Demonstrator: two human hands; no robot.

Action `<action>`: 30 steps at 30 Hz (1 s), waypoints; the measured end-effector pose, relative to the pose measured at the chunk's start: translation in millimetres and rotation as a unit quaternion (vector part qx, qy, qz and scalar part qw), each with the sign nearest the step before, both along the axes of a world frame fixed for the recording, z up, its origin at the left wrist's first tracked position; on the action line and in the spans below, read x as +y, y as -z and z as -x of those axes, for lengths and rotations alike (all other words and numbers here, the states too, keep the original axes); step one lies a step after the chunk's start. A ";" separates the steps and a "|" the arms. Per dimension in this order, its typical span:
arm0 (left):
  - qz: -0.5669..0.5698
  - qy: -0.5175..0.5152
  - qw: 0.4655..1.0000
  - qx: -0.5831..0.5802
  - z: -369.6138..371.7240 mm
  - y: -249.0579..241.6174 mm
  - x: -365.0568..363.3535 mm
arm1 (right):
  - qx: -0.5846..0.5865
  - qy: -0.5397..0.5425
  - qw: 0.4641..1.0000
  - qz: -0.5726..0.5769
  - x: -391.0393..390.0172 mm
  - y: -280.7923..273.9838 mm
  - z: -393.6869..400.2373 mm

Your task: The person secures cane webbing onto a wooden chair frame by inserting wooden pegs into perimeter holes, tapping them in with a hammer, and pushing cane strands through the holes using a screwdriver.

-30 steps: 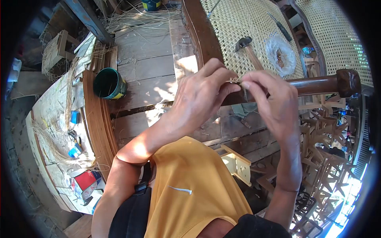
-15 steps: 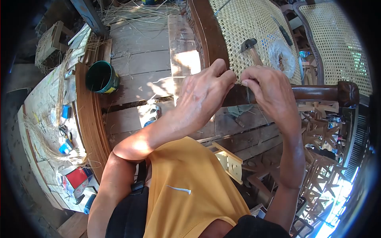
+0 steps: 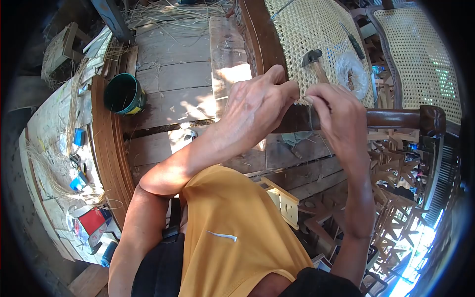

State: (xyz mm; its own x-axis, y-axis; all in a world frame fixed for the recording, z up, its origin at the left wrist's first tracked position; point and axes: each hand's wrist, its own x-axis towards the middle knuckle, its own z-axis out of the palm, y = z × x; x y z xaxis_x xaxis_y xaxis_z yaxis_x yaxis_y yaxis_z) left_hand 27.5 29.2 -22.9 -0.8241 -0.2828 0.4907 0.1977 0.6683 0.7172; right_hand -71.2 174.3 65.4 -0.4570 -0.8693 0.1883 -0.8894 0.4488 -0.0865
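Note:
Woven cane mesh [image 3: 302, 34] fills a dark wooden frame [image 3: 396, 119]. Over the near left corner of the mesh is my left hand [image 3: 260, 99], its fingers closed in a pinch; what they hold is too small to make out. Just right of it my right hand [image 3: 339, 106] pinches too, thumb against forefinger, and anything between them cannot be told. A small gap separates the two hands. A hammer [image 3: 315, 62] lies on the mesh beyond my right hand, beside a clear plastic bag [image 3: 352, 74] and a dark-handled tool [image 3: 355, 45].
A green bucket [image 3: 123, 94] stands on the plank floor [image 3: 173, 74]. On the left, a workbench [image 3: 49, 123] bears cane strands, blue items and a red box [image 3: 92, 221]. Another cane panel [image 3: 420, 49] is at the upper right, with wooden parts [image 3: 396, 208] below.
My right hand has moved slightly right, widening the gap between the hands. The whole view has shifted a little.

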 end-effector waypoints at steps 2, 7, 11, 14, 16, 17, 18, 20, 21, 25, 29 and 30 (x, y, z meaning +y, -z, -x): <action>-0.035 0.014 0.999 0.020 0.8 4.0 0.2 | -0.017 0.005 1.000 -0.019 -0.8 -4.5 1.6; -0.074 0.022 0.997 0.025 -1.3 4.9 3.7 | -0.054 0.029 0.995 -0.079 -6.1 -7.3 3.7; -0.062 0.017 0.998 0.017 -1.9 4.7 4.4 | -0.064 0.036 0.993 -0.097 -7.8 -7.9 3.3; -0.055 0.010 0.998 0.021 -0.2 4.4 4.0 | -0.028 0.028 0.995 -0.089 -7.2 -3.5 2.5; -0.049 0.009 0.999 0.021 2.6 5.3 2.1 | 0.010 0.017 0.996 -0.082 -5.5 1.5 1.0; -0.045 0.011 0.999 0.019 4.6 6.2 0.7 | 0.031 0.010 0.996 -0.080 -4.7 3.3 -0.2; -0.042 0.012 0.999 0.016 5.9 6.7 -0.4 | 0.053 0.002 0.996 -0.078 -4.0 5.5 -1.2; -0.042 0.022 0.999 0.015 5.5 6.8 -2.6 | 0.083 -0.019 0.995 -0.053 -1.6 12.0 -4.1; -0.043 0.027 0.999 0.014 4.8 6.6 -3.7 | 0.098 -0.030 0.994 -0.041 0.1 15.3 -5.9; -0.029 0.039 0.999 0.001 -2.1 4.2 -3.6 | 0.137 -0.047 0.989 -0.003 7.3 26.2 -13.3; 0.007 0.031 0.999 -0.017 -4.1 3.7 -2.8 | 0.119 -0.058 0.991 -0.002 12.4 24.5 -17.1; 0.018 0.030 0.999 -0.025 -4.7 3.6 -1.5 | 0.108 -0.059 0.992 -0.012 15.0 21.4 -19.2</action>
